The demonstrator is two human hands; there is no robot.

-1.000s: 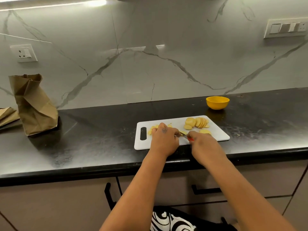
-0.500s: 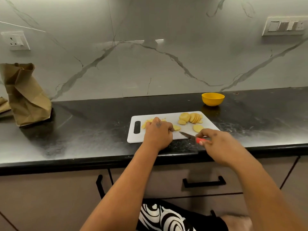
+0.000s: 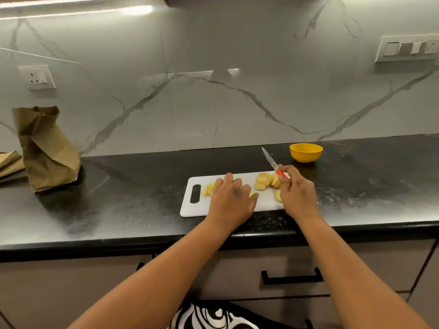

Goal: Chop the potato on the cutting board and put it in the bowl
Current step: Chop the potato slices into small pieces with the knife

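A white cutting board [image 3: 190,206] lies on the black counter. A fan of round potato slices [image 3: 264,181] sits on its right part, and a small heap of cut potato [image 3: 209,189] lies near the handle slot. My left hand [image 3: 231,200] rests flat over the board's middle, covering some potato. My right hand [image 3: 297,193] grips a red-handled knife [image 3: 270,160], its blade raised and pointing up and away over the counter. A yellow bowl [image 3: 306,152] stands behind the board at the right; what it holds is hidden.
A crumpled brown paper bag [image 3: 46,148] stands at the counter's left, with folded paper [image 3: 9,162] beside it. The marble wall carries a socket [image 3: 38,77] and a switch panel [image 3: 407,48]. Drawers with black handles [image 3: 292,279] sit below the counter edge.
My right hand has swung the knife from lying low at the board's front edge to blade-up over the slices. My left hand has spread flatter on the board.
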